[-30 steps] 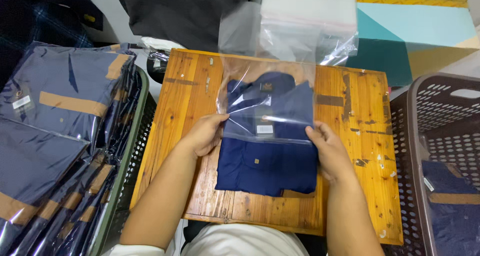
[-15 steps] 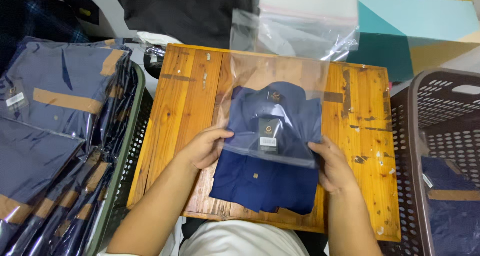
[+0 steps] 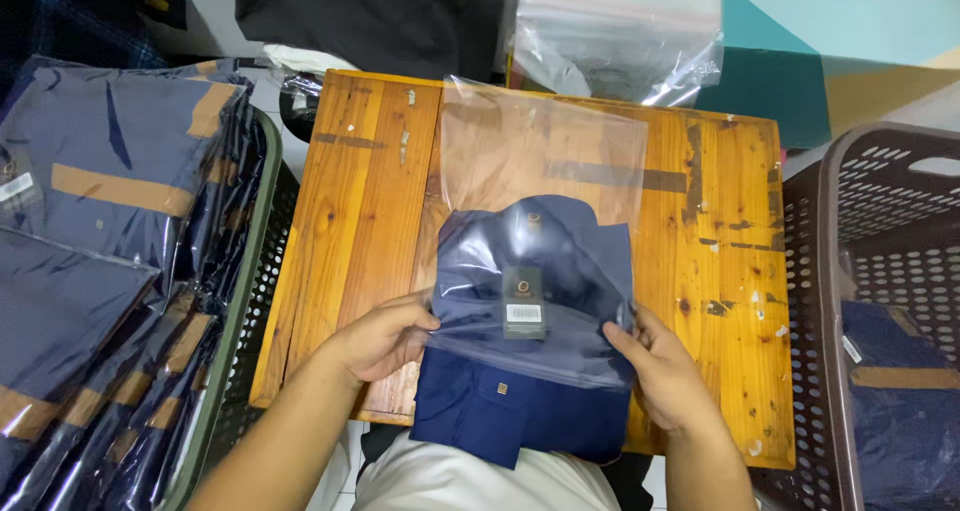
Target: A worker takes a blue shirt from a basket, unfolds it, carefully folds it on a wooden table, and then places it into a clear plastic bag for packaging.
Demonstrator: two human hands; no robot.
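My left hand point(image 3: 385, 339) and right hand point(image 3: 668, 376) pinch the mouth of a clear plastic bag point(image 3: 540, 221) with their fingers, one at each side. A folded navy shirt point(image 3: 525, 371) sits halfway inside it (its lower end pokes out), lying on the wooden surface point(image 3: 350, 221).

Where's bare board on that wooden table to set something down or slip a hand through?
Free: the left strip of the wooden table, between the green crate and the clear bag; and the right strip, between the bag and the brown basket. Crowded: the centre, where the left hand and right hand grip the bag's mouth around the navy shirt.
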